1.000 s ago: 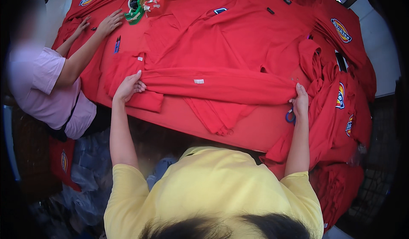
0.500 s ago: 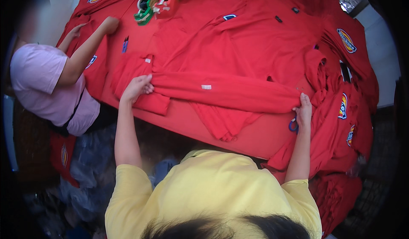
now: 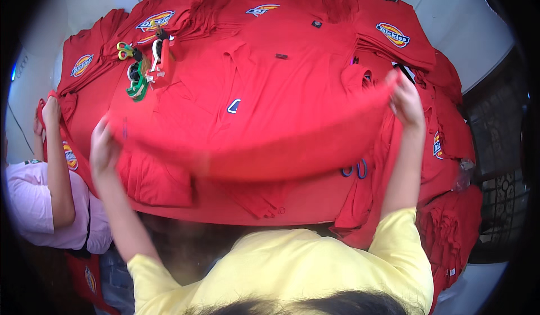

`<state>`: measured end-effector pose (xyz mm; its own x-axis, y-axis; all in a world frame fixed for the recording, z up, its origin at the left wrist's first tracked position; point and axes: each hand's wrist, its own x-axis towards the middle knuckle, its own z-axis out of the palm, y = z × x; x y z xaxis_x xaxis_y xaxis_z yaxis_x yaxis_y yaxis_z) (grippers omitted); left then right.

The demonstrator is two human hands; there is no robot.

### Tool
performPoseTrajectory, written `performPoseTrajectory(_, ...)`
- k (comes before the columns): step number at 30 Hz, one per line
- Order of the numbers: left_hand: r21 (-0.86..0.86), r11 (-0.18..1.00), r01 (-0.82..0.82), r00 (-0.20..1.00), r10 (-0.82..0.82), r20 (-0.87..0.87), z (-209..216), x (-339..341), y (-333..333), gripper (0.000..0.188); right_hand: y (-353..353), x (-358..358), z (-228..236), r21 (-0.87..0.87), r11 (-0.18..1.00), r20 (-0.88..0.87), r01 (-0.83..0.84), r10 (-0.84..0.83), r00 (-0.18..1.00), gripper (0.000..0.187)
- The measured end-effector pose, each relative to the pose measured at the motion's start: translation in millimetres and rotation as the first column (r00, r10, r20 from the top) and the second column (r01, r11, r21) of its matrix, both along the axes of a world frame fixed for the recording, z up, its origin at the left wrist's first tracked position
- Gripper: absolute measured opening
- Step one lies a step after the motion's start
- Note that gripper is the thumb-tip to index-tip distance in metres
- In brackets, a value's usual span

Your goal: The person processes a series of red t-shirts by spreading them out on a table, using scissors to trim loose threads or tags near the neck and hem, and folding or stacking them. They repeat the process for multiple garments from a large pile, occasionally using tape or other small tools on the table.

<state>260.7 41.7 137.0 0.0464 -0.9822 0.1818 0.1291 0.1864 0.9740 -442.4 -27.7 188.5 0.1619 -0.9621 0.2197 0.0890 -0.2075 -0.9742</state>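
Note:
A red shirt (image 3: 270, 155) is stretched between my two raised hands and sags in the middle, smeared by motion. My left hand (image 3: 105, 146) is closed on its left end. My right hand (image 3: 406, 102) pinches its right end, higher up and farther from me. Below and beyond it, another red shirt (image 3: 304, 82) lies spread on the red-covered table (image 3: 298, 205). A folded red shirt (image 3: 160, 183) rests at the front left, to the right of my left hand. Blue scissor handles (image 3: 355, 170) show near the right side, partly under red cloth.
Green (image 3: 136, 84) and red (image 3: 161, 62) tape dispensers stand at the far left, with yellow-green scissors (image 3: 125, 51) beside them. Stacks of red shirts (image 3: 394, 37) line the far and right edges. A co-worker's hand (image 3: 52, 111) holds red cloth at the left.
Both hands have risen with the shirt, which has come up off the table and now sags between them. My view has shifted, and the co-worker has lifted red cloth.

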Motion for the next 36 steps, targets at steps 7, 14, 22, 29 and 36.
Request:
performPoseTrajectory(7,0.067,0.982,0.175,0.982,-0.169,-0.083,-14.5,-100.9,-18.7,0.036,16.3,-0.5,-33.6,0.166,0.986,-0.014,-0.008,0.010,1.000,0.018)
performPoseTrajectory(14,0.251,0.841,0.479,0.855,-0.512,0.085,-10.7,-57.2,4.4,0.035,49.4,-42.2,-51.3,0.174,0.947,-0.035,-0.272,0.282,0.959,0.017)
performPoseTrajectory(22,0.442,0.680,0.585,0.802,-0.402,-0.442,-105.9,-102.8,-111.3,0.084,-35.2,4.8,-99.7,0.017,0.821,-0.538,0.571,-0.473,0.697,0.062)
performPoseTrajectory(29,0.277,0.953,-0.127,0.576,-0.156,0.802,-109.8,-131.0,-29.4,0.043,52.3,43.2,-163.8,0.084,0.822,-0.937,0.563,-0.128,0.327,0.050)
performPoseTrajectory(36,-0.081,0.997,0.006,0.916,0.027,0.401,-77.9,-167.6,-68.6,0.011,1.9,66.0,-93.7,-0.589,0.709,-0.654,0.388,-0.700,0.286,0.023)
